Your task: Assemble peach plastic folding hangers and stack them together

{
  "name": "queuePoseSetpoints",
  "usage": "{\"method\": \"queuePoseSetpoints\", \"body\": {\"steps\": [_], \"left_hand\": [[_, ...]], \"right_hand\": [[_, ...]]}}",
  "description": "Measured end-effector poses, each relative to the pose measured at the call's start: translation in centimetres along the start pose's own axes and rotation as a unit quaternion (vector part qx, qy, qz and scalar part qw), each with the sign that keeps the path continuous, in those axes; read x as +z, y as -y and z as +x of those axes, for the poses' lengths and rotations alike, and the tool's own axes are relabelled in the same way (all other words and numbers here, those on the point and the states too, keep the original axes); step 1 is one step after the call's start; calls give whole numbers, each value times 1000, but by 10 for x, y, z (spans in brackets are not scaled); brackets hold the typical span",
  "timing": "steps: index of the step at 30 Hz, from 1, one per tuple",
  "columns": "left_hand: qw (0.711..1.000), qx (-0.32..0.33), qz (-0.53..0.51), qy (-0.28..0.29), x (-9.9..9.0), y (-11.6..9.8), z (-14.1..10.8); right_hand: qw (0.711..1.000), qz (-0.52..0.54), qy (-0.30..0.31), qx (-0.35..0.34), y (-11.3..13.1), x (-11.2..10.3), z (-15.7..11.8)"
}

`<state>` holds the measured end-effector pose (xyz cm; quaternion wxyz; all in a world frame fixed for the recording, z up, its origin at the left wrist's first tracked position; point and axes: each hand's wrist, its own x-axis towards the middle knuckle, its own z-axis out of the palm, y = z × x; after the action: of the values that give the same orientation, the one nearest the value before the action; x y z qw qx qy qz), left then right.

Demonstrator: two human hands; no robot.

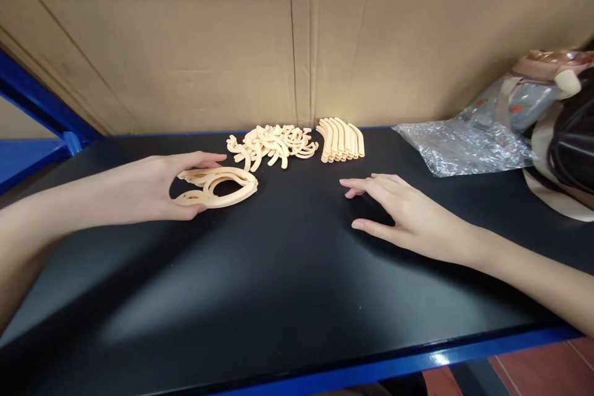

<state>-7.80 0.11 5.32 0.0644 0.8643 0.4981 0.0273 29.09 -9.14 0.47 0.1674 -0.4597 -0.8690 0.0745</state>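
My left hand (174, 189) curves around several peach-coloured, looped plastic pieces (234, 198) stacked at the left of the black tabletop. The thumb lies along their near side and the fingers reach over the far side. Part of the stack is hidden in the palm. My right hand (408, 216) hovers over the table at the right, palm down, thumb and fingers apart, with nothing in it. Behind the hands lies a loose heap of small curved peach plastic pieces (273, 142). Beside the heap, bent peach tubes (341, 139) are stacked in neat rows.
A crumpled clear plastic bag (464, 145) lies at the right, in front of a clear bottle (529, 99) with a pink lid. A dark bag (573, 130) with a beige strap stands at the right edge. Cardboard (208, 43) lines the back; a blue frame (403, 368) edges the table.
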Motion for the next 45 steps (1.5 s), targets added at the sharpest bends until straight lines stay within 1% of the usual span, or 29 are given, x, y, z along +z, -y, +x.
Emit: {"method": "queuePoseSetpoints", "body": {"steps": [6, 11, 19, 26, 33, 45], "left_hand": [[998, -50, -7, 47, 1, 9, 6], [996, -48, -28, 72, 4, 9, 6], [996, -40, -32, 80, 4, 11, 7], [996, -21, -42, 78, 4, 12, 7], [995, -51, -38, 78, 3, 8, 8], [995, -51, -32, 77, 4, 13, 8]], "right_hand": [[1000, -22, -3, -13, -2, 1, 1], [999, -32, 2, -21, -2, 1, 1], [999, -43, 2, -28, -2, 0, -1], [998, -47, 4, -32, -4, 0, -1], [998, -48, 7, -33, -4, 0, -1], [998, -48, 8, -40, -5, 0, -1]]}}
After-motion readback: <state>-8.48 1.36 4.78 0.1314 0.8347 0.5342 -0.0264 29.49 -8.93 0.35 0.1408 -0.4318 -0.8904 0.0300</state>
